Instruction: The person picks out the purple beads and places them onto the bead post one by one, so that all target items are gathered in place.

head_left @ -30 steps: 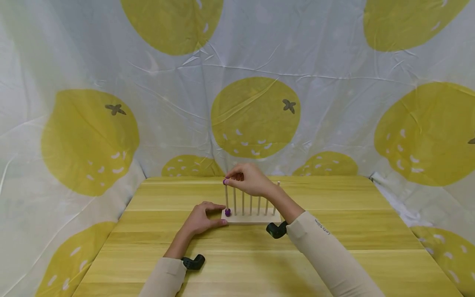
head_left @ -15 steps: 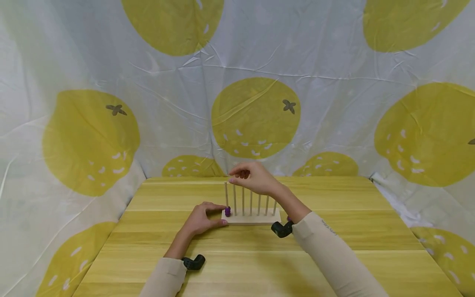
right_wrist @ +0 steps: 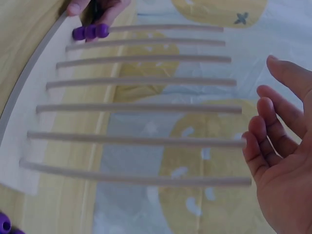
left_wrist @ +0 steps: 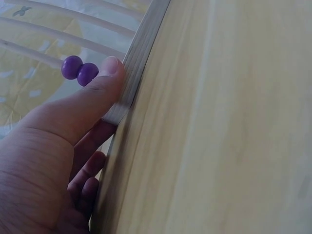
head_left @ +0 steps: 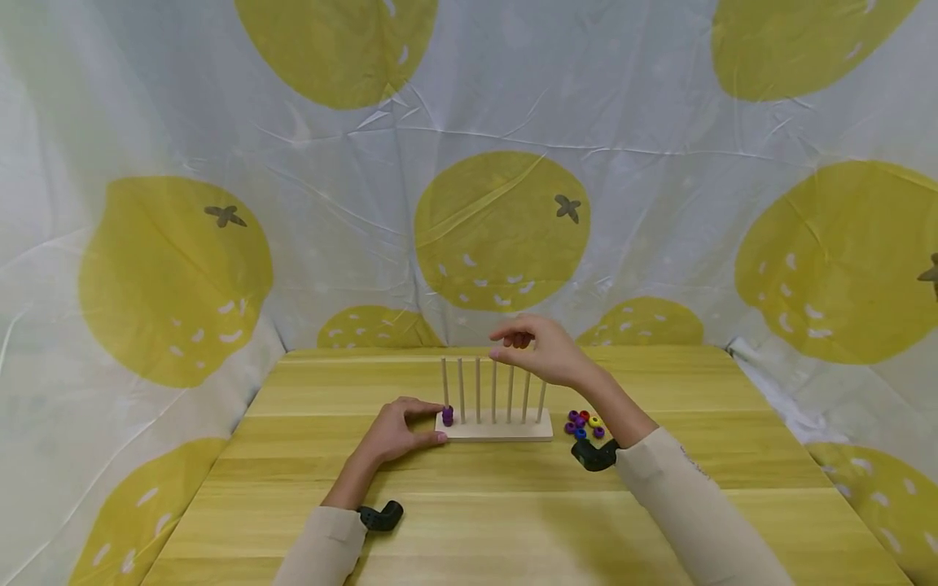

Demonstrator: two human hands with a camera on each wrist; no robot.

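A pale wooden peg board with a row of several upright pegs stands on the table. Purple beads are stacked at the bottom of its leftmost peg; the right wrist view shows three of these beads. My left hand grips the left end of the board, thumb on the front edge and fingers behind. Above the pegs toward the right, my right hand is in the air with loosely bent fingers and holds nothing. Its thumb and fingers are apart, near the peg tips in the right wrist view.
To the right of the board lies a small group of loose beads, purple, red, yellow and blue. The wood-grain table reaches back to a hanging cloth with large yellow fruit prints.
My right hand has let go of a purple bead at the leftmost peg's top and moved right. That bead now sits on the stack. The loose beads have come into view. My left hand stays put.
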